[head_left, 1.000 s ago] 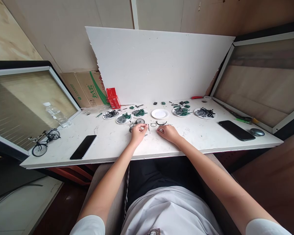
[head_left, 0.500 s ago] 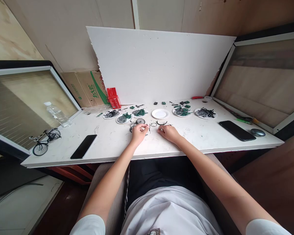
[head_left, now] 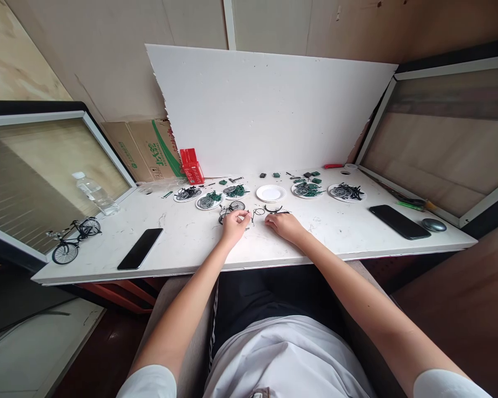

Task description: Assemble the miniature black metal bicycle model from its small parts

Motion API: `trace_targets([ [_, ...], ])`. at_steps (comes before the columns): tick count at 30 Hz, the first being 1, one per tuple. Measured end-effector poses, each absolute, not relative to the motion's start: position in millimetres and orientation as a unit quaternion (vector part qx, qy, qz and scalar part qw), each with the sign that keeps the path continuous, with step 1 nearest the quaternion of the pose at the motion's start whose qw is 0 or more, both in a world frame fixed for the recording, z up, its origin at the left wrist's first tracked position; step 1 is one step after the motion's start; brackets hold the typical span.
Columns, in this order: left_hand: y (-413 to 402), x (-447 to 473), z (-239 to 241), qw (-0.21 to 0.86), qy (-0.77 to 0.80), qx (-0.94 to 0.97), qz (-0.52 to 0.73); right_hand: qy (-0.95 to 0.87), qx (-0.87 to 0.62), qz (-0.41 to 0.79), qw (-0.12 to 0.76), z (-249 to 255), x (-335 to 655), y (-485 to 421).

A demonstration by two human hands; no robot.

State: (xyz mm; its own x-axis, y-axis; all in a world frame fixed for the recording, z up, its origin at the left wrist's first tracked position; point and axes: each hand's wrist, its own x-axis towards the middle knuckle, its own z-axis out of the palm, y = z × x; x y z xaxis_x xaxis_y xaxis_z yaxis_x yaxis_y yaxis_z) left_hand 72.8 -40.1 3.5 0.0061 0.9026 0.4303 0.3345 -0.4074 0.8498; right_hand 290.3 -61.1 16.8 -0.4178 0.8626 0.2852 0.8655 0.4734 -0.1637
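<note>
My left hand (head_left: 234,225) is pinched closed near the middle of the white table. A tiny dark part may be at its fingertips, too small to name. Behind that hand, and partly hidden by it, lies a partly built black model bicycle (head_left: 237,205). To the right, my right hand (head_left: 285,224) rests on the tabletop with its fingers curled together; whatever they hold, if anything, is hidden. Between the hands are a thin black ring (head_left: 259,211) and a slim black rod-like piece (head_left: 253,218). A curved black strip (head_left: 273,209) lies just beyond my right hand.
Paper plates of black and green plastic parts (head_left: 210,200) (head_left: 347,192) line the back, beside a bare white plate (head_left: 270,193). A finished model bicycle (head_left: 77,239), a bottle (head_left: 94,192) and a phone (head_left: 141,249) are left; another phone (head_left: 399,221) and a mouse (head_left: 434,225) are right.
My right hand's fingers have shifted slightly left and curled lower toward the tabletop. The left hand keeps its pinch in nearly the same place. The whole view has moved slightly.
</note>
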Motion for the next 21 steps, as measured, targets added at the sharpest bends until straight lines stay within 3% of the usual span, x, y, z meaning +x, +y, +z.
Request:
trace_targets([
  [11, -48, 79, 12, 0.271, 0.468, 0.670, 0.509, -0.844, -0.508, -0.040, 0.168, 12, 289, -58],
  [21, -60, 91, 12, 0.330, 0.431, 0.682, 0.490, -0.754, -0.413, 0.174, 0.480, 7, 274, -60],
])
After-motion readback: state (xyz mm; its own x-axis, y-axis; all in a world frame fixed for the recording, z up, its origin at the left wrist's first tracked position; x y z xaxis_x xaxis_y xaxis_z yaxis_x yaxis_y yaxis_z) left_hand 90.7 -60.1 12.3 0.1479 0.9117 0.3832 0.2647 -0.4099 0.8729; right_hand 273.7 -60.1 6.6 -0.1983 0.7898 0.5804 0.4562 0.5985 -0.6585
